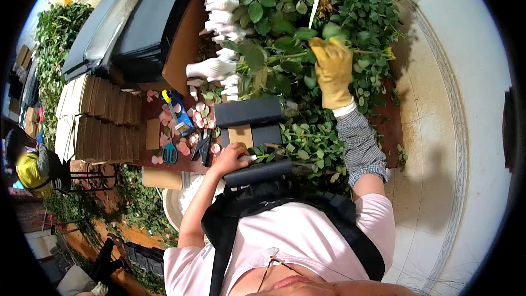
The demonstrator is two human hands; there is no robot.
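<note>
Pale floor tiles (408,178) with a patterned border stretched off to the right of both hands, and a reddish-brown table (388,111) carried the work. The person's right hand (332,68), in a yellow glove, had its fingers folded around a leafy stem (295,56). That stem ran leftward from the grip, in line with a large white-sleeved bud (211,68). Beyond the grip and on either side of it spread a thick heap of green foliage (366,11), and farther left stood a row of white-sleeved buds (223,3).

Nearer the body than the gloved grip, the bare left hand (230,158) lay over the edge of a brown cardboard strip (240,136), its fingers bent beside a small white tip (250,158); whether they pinched it, one cannot tell. Just past that hand sat a dark padded block (247,112). To its left lay a black-handled tool (202,147), teal-handled scissors (169,153) and scattered pink petals (183,148), with stacked cardboard (98,140) farther out.
</note>
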